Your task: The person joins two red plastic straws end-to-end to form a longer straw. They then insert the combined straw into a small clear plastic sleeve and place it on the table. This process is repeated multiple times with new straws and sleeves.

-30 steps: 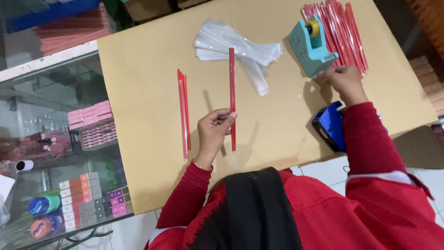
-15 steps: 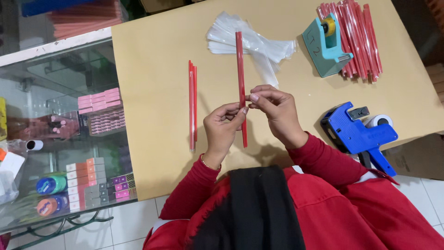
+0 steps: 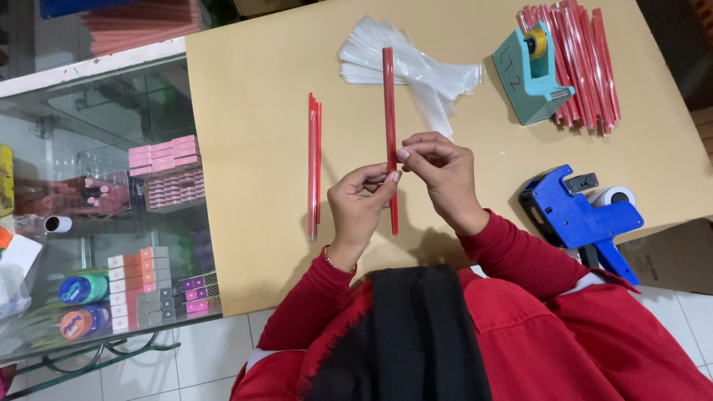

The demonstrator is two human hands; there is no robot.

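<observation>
Fingers of both hands are meeting on one long red stick [image 3: 389, 111] in the head view. The left hand [image 3: 358, 208] is curling its fingers [image 3: 386, 178] closed around the lower part of the stick, and the right hand [image 3: 438, 174] is pinching the same stick with its fingers [image 3: 407, 154] shut just above the left ones, so the two grips are touching. The stick is standing roughly upright in the picture, its far end reaching away from the fingers over a fan of clear plastic sleeves [image 3: 416, 67] lying on the tan worktop [image 3: 252, 134]. Just left of the left fingers, a few more red sticks [image 3: 313, 163] are lying flat and parallel on the worktop. Well to the right of the right fingers and farther away, a teal tape dispenser [image 3: 529, 78] is sitting against a bundle of red sticks [image 3: 583, 63]. Near the right wrist, a blue label gun [image 3: 579, 219] is resting at the worktop's edge. Left of the worktop, a glass display case [image 3: 96, 223] is showing small boxes and tubs.
</observation>
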